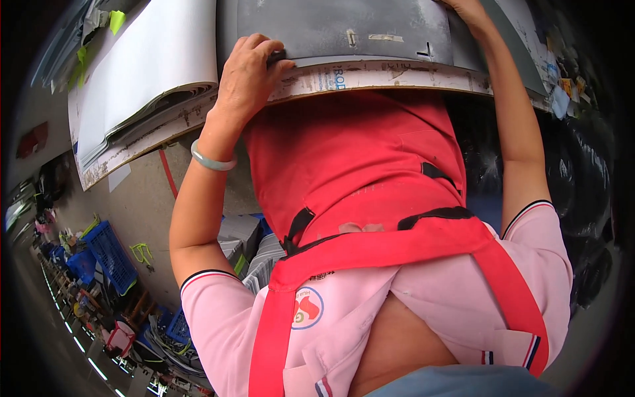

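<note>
Fingers (266, 46) of the left hand (246, 83), in the head view, are curled nearly closed, thumb and fingertips around a small dark piece (276, 57) whose full shape is hidden. That hand is at the near left corner of a grey board (344, 23), which lies flat on the surface (423, 77). Two short strips of pale tape (385, 38) and a black corner-shaped mark (424, 51) show on the board. The right hand (468, 9) is by the board's far right part; its fingertips run past the upper edge of the view, so I cannot tell how far open they are or whether they hold anything. Left of the board lies a stack of white sheets (155, 49), folded over at its near right side. A pale bracelet (213, 159) circles the left wrist, and a red apron (357, 149) hangs below the surface's near edge.
</note>
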The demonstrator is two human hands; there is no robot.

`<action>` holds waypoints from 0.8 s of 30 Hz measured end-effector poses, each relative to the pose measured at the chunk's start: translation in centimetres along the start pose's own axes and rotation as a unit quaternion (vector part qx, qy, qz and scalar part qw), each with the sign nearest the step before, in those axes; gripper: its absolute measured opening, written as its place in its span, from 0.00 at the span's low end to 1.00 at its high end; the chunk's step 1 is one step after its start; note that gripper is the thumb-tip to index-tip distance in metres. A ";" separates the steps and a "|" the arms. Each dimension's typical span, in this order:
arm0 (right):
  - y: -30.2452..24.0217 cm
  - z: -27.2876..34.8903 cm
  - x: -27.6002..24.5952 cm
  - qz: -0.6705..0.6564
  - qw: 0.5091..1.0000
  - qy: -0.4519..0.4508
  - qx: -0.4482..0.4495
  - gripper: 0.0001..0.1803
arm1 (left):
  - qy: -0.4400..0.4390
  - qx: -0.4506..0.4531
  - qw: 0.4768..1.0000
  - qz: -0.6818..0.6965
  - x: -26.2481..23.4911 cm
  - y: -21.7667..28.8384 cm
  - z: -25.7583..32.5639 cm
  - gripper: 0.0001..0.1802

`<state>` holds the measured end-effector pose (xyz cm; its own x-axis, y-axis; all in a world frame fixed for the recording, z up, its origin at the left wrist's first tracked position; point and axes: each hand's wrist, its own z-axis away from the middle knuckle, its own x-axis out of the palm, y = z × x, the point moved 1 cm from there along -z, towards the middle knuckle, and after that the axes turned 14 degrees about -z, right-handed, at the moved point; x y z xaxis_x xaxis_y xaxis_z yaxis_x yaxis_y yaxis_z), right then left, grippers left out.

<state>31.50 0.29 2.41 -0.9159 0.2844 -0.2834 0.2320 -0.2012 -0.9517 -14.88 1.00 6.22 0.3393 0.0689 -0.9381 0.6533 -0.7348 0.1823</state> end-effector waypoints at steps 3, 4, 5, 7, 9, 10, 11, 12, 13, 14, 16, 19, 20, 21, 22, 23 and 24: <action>0.2 0.1 -0.4 0.041 0.999 0.002 0.008 0.12 | -0.055 -0.020 0.998 0.009 1.0 0.6 0.3 0.11; 0.0 0.2 -0.4 0.046 0.999 -0.003 0.008 0.12 | -0.052 -0.012 0.999 0.013 1.1 0.9 0.5 0.10; -0.1 0.3 -0.5 0.044 0.999 -0.003 0.009 0.12 | -0.048 -0.005 0.999 0.017 1.2 1.2 0.7 0.09; -0.4 0.6 -0.6 0.052 0.999 -0.006 0.001 0.12 | -0.044 -0.008 0.999 0.015 1.3 1.4 0.8 0.08; -0.4 0.7 -0.2 0.057 0.998 -0.003 0.001 0.12 | -0.040 -0.011 0.999 0.015 1.4 1.5 1.0 0.08; -0.5 0.6 -0.1 0.064 0.998 -0.001 -0.003 0.12 | -0.027 -0.006 1.000 0.013 1.5 1.3 1.0 0.07; -0.5 0.7 -0.1 0.064 0.998 0.000 -0.002 0.12 | -0.013 -0.002 1.000 0.012 1.5 1.2 1.0 0.07; -0.5 0.7 0.0 0.067 0.998 -0.001 -0.013 0.12 | -0.014 -0.001 1.000 0.014 1.6 1.0 1.0 0.07; -0.6 0.7 0.0 0.071 0.997 -0.003 -0.025 0.11 | -0.015 0.002 1.000 0.018 1.5 0.8 0.9 0.07; -0.7 0.7 0.0 0.071 0.997 -0.002 -0.025 0.11 | -0.015 0.005 1.000 0.023 1.5 0.6 0.8 0.07; -0.7 0.7 -0.1 0.075 0.997 0.007 -0.013 0.12 | -0.016 0.010 0.999 0.039 1.7 0.3 0.5 0.07; -3.1 2.2 1.6 0.100 0.995 0.008 -0.012 0.13 | -0.017 0.011 0.999 0.048 1.5 -0.1 0.8 0.07; -3.2 2.2 1.6 0.100 0.995 0.008 -0.011 0.13 | -0.015 0.013 0.999 0.043 1.5 -0.1 0.9 0.07; -3.2 2.1 1.7 0.112 0.994 0.007 -0.014 0.13 | -0.017 0.013 0.999 0.044 1.4 -0.2 1.0 0.07; -3.2 2.1 1.5 0.126 0.992 0.009 -0.018 0.13 | -0.013 0.020 0.999 0.039 1.5 -0.1 0.8 0.06; -3.0 2.0 1.2 0.127 0.992 0.012 -0.016 0.13 | -0.010 0.028 0.999 0.034 1.5 0.0 0.7 0.06; -2.7 1.9 1.0 0.114 0.993 0.001 -0.024 0.13 | -0.010 0.030 0.999 0.036 1.4 0.0 0.6 0.06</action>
<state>29.32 -0.67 4.89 -0.8371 0.2382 -0.4925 0.4488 -0.2160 -0.8672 -14.82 0.70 4.68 0.3701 0.0011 -0.9290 0.5859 -0.7763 0.2325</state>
